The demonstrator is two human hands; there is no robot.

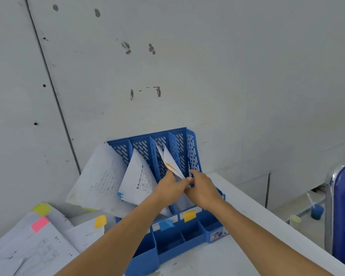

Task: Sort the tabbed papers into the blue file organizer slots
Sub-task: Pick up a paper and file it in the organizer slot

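Both hands meet at the third slot from the left of the blue organizer (189, 150). The left hand (168, 188) and right hand (202, 189) pinch the lower end of an orange-tabbed paper (170, 163). Its long axis leans, with the top corner pointing up and left toward the wall. The organizer's back stands against the wall. A strip of bench (247, 214) lies between it and the right edge. A paper stack (40, 242) crowds its left.

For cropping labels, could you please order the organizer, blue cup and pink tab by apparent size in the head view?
1. organizer
2. blue cup and pink tab: they look alike, and the cup stands farther off, so unranked.
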